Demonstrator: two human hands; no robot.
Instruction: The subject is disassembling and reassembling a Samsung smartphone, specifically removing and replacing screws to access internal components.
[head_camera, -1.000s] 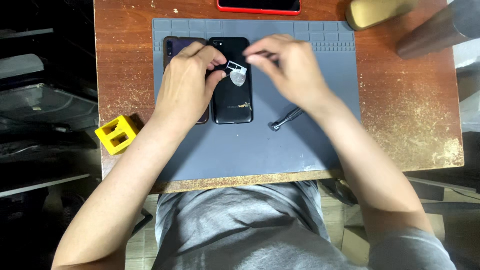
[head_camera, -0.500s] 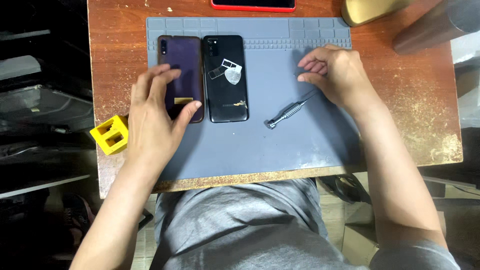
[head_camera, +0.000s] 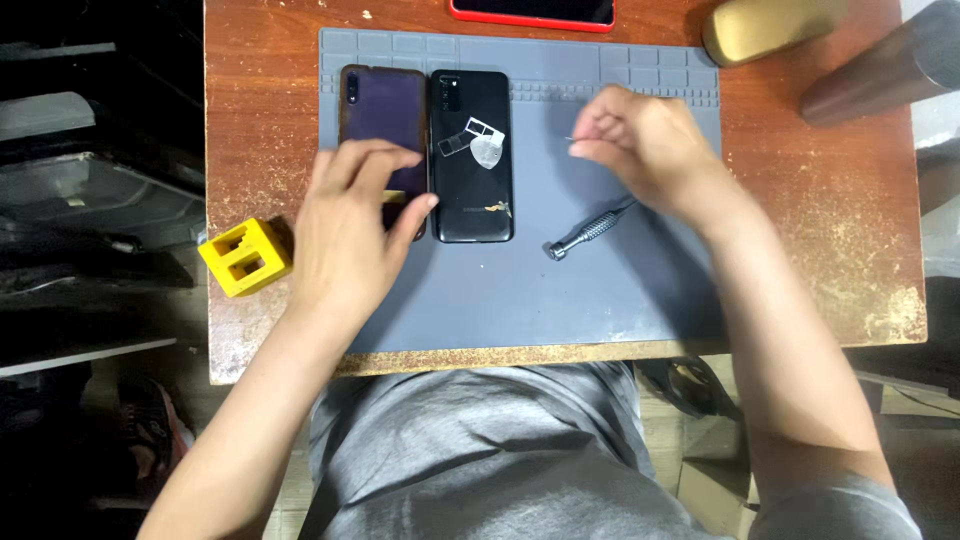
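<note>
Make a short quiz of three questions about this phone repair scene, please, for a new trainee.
1. True or false: the left hand rests on the purple phone.
2. Where does the screwdriver lie? A) on the grey mat B) on the bare wood C) in the yellow block
3. Which small flat things lie on the black phone?

Key
1. True: its fingers cover the lower part of that phone.
2. A: it lies on the mat, just below the right hand.
3. A pale triangular pick and a small frame-like part beside it.
</note>
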